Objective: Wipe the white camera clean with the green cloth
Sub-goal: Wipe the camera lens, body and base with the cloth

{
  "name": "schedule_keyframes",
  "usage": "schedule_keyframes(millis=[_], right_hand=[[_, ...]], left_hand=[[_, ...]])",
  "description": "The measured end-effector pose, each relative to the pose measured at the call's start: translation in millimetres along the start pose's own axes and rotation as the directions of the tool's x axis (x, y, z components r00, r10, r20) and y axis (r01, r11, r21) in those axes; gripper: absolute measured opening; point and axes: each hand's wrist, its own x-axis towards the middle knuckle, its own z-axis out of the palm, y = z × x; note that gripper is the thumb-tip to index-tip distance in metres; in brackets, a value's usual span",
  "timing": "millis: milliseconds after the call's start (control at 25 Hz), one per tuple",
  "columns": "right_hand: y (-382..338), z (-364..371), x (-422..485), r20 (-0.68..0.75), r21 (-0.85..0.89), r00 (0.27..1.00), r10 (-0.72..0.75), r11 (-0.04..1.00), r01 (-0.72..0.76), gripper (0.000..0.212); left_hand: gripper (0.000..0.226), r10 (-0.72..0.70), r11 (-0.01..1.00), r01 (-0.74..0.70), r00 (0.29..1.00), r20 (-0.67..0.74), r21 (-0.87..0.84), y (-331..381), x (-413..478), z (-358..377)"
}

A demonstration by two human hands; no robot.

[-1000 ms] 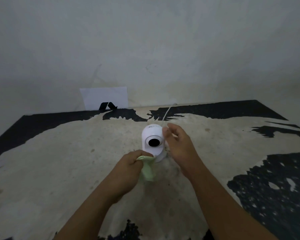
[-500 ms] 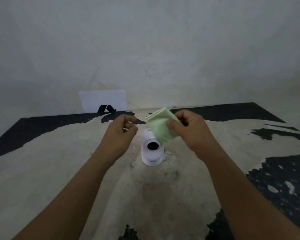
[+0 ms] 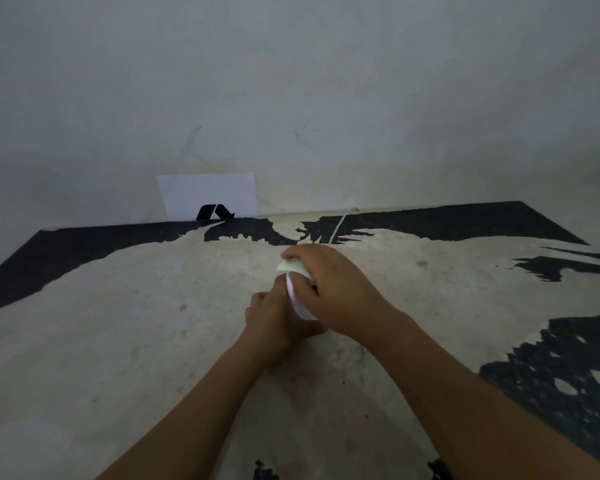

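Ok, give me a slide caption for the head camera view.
Right hand presses the green cloth onto the white camera while the left hand steadies its base on the worn table.

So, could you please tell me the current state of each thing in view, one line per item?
green cloth: bunched under the right hand, pressed on top of the camera.
white camera: upright on the table, mostly covered by both hands.
right hand: closed on the cloth.
left hand: gripping the camera's lower part.
white cable: trailing back to the wall.
white card: leaning against the wall.
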Motion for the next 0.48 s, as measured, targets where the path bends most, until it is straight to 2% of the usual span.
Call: schedule_keyframes(millis=[40,120,200,240,360,400,480], right_hand=[[-1.5,1.2,3.4,0.080,-0.085,0.996,-0.026,0.996,0.033,0.036],[-0.6,1.1,12.3,0.200,-0.165,0.979,0.038,0.986,-0.005,0.047],[1.9,-1.8,18.8,0.177,-0.038,0.973,0.151,0.988,-0.147,0.047],[5.5,-1.3,20.0,0.150,0.051,0.964,0.220,0.972,-0.230,0.046],[13.0,4.2,7.5,0.131,0.235,0.899,0.419,0.868,-0.438,0.058],[12.9,6.6,-1.8,0.121,0.238,0.891,0.437,0.859,-0.454,0.065],[6.2,10.5,-17.6,0.079,0.043,0.925,0.372,0.926,-0.376,0.083]], left_hand=[[0.082,0.036,0.999,-0.036,0.999,-0.022,-0.016,-1.5,-1.3,0.2],[0.085,0.067,0.996,-0.065,0.997,-0.033,0.058,-2.9,-2.1,0.5],[0.095,0.044,0.987,-0.045,0.999,0.008,0.154,-2.7,-1.7,0.3],[0.097,0.031,0.988,-0.035,0.999,0.028,0.150,-1.8,-1.9,0.0],[0.092,0.047,0.999,-0.047,0.999,-0.020,-0.003,-0.1,-8.8,-3.2],[0.090,0.056,0.998,-0.058,0.997,-0.051,-0.029,2.3,-13.1,-5.7],[0.077,0.068,0.992,-0.076,0.994,-0.082,-0.096,-1.1,-13.6,-3.6]])
